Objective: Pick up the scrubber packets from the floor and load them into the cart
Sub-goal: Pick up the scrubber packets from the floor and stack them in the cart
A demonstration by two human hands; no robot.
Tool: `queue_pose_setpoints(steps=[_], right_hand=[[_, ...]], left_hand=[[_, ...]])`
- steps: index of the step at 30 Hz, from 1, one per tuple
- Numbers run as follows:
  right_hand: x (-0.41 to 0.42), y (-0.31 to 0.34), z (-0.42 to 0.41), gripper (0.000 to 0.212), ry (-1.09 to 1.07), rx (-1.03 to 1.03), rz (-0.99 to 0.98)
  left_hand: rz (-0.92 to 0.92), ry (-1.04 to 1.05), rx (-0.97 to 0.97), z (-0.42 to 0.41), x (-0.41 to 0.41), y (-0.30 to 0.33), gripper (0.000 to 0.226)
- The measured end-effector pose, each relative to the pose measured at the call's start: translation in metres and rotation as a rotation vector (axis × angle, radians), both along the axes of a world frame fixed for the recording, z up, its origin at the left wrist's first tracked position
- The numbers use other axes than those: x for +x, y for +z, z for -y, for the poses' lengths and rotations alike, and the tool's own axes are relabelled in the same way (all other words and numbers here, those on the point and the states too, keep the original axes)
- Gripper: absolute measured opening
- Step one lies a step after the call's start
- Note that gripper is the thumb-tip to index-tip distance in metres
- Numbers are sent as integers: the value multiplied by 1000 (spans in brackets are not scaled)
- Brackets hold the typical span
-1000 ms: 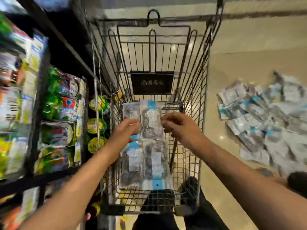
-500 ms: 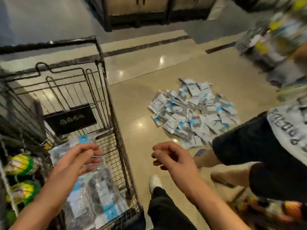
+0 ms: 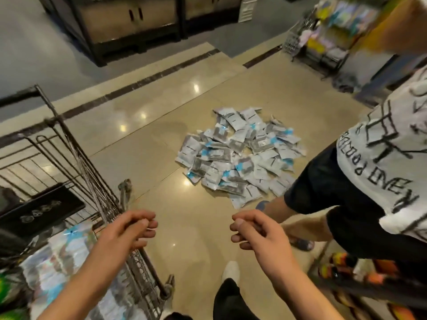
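Both hands are seen empty: the left hand (image 3: 129,229) is held w/ fingers loosely curled over the cart's (image 3: 76,144) right rim, nothing gripped, and whether the wire is touched can't be told; the right hand (image 3: 256,232) is held out over bare floor (image 3: 161,139), fingers likewise relaxed and half-bent, nothing pinched. That slack posture is judged to fit hands between loads, approx. ready for a reach. A few packets in the cart (image 3: 64,255) are seen lying flat on the basket bottom, blurred, at lower left. The main pile of packets (image 3: 238,155) is spread on the floor ahead and to the right, well apart from both hands, overlapping loosely, w/ grey and blue faces mixed. A second person's leg (image 3: 309,197) and sandalled foot are placed just beside the pile's near-right edge, so reaches from that side are prob. crowded. Most of the job is judged undone. A shoe (image 3: 231,271) is seen below, between the arms. Shelves w/ goods (image 3: 328,31) are set at far right, a cabinet (image 3: 129,21) beyond.
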State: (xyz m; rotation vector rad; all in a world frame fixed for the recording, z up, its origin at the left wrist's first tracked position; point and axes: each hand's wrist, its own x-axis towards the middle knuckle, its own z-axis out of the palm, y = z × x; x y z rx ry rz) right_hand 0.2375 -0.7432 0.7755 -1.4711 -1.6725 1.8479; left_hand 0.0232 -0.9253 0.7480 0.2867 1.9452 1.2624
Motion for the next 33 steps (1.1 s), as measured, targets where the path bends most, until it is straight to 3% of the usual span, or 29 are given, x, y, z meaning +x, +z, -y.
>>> queue_pose_setpoints(steps=[7, 16, 25, 33], right_hand=[[32, -25, -90, 7, 45, -92, -5], [25, -36, -167, 11, 82, -94, -46], [-51, -54, -217, 5, 211, -71, 47], [-160, -71, -277, 7, 183, -71, 138]], left_hand=[[21, 143, -52, -85, 41, -6, 21], [23, 169, -103, -157, 49, 2, 21], [54, 280, -147, -188, -16, -22, 21], [135, 307, -127, -256, -136, -49, 20]])
